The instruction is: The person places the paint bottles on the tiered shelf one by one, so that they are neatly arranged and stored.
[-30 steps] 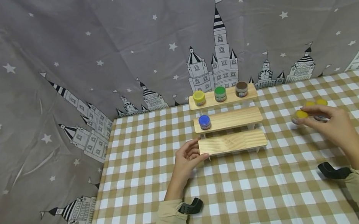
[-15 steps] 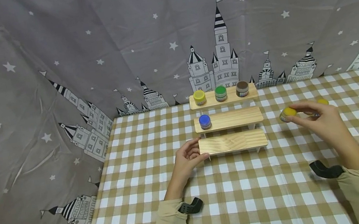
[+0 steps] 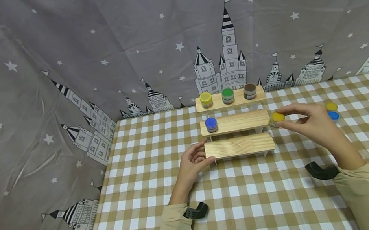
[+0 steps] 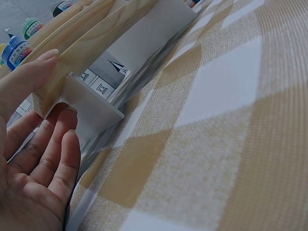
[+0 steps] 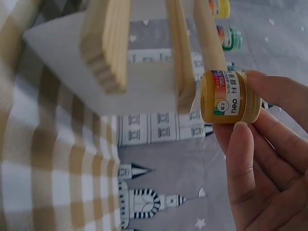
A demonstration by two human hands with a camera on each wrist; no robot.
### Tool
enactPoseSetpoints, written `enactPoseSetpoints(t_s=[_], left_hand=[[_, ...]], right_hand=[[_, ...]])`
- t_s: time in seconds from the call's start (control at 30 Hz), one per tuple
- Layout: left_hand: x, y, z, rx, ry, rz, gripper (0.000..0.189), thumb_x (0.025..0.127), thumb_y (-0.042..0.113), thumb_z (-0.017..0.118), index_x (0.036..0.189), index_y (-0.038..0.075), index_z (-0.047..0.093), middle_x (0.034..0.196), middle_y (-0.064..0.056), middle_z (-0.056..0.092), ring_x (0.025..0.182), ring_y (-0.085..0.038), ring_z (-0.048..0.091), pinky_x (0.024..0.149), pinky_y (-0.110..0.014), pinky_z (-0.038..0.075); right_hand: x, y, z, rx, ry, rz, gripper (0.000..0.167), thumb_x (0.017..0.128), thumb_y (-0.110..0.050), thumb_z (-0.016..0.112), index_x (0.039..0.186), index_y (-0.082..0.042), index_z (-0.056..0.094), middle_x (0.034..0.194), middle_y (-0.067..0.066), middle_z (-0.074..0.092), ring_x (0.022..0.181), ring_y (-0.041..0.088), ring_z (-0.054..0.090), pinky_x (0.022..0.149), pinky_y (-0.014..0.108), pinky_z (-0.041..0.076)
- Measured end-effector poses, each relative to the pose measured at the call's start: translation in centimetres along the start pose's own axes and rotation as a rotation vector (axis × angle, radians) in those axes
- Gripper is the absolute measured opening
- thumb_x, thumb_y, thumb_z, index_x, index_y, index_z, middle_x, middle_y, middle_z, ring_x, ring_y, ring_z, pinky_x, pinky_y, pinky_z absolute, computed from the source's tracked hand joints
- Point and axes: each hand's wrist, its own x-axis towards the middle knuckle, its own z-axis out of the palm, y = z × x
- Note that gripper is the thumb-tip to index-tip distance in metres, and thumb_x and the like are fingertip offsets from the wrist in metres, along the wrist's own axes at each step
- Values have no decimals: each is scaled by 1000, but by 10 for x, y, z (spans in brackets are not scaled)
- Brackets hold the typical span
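Ochre paint jar [image 5: 222,97], probably light, rigid and slick-sided, best taken by its ribbed lid [image 5: 251,103]; right hand [image 3: 309,124], fingers [image 5: 257,83] pinching that lid just beside the middle shelf [image 3: 239,122]; left hand [image 3: 193,162], gripping one end of the bottom shelf [image 3: 240,146].

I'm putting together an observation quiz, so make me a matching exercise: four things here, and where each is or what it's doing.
1. brown-lidded jar
2. left hand
3. green-lidded jar
4. right hand

A. between two jars on the top shelf
B. holding a yellow-lidded jar
C. at the top shelf's right end
D. gripping the bottom shelf

Pairs: 1-C, 2-D, 3-A, 4-B
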Motion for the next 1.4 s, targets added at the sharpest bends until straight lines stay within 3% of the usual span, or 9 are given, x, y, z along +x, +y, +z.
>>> enactPoseSetpoints(t_s=[0.4,0.53,0.67,0.77,0.93,1.23,1.4], left_hand=[[-1,1,1,-3,7,-6,63,83,-1,84,141,5,60,103,-2,68,87,-7,61,71,-12,52],[-1,1,0,-9,1,0,64,83,-1,84,142,4,59,101,-1,67,86,-6,60,70,-12,51],[0,1,1,-5,5,1,66,82,-1,85,142,2,59,103,-2,68,86,-6,62,71,-13,53],[1,0,1,-3,11,3,65,82,-3,84,142,1,58,109,-6,70,88,-7,64,74,-14,55],[0,1,1,-6,18,-2,64,82,-4,83,141,2,60,112,-10,70,88,-8,65,75,-14,56],[1,0,1,5,15,-2,63,82,-2,84,140,2,60,106,-5,70,88,-7,65,76,-14,56],[1,0,1,5,16,-3,63,82,-2,84,140,2,60,111,-9,70,89,-7,66,77,-15,57]], right_hand=[[25,-31,21,59,-117,-44,34,91,-22,82,123,-14,76,131,11,71,105,-12,58,73,14,56],[33,-38,28,75,-165,-41,34,92,-24,81,124,-14,75,136,11,69,119,11,64,79,19,58],[40,-43,37,82,-206,-26,38,93,-29,80,127,-13,74,136,10,69,126,32,64,88,37,62],[44,-45,45,95,-213,-41,38,92,-27,80,126,-11,74,134,10,70,123,32,66,89,45,63],[49,-48,55,114,-208,-80,37,90,-24,82,123,-10,75,131,11,72,118,32,69,88,46,63],[53,-50,65,133,-219,-20,42,89,-25,83,127,-9,73,131,12,72,121,32,68,94,49,61],[54,-50,69,145,-213,-28,41,89,-23,83,126,-8,74,132,12,71,120,32,68,94,48,61]])
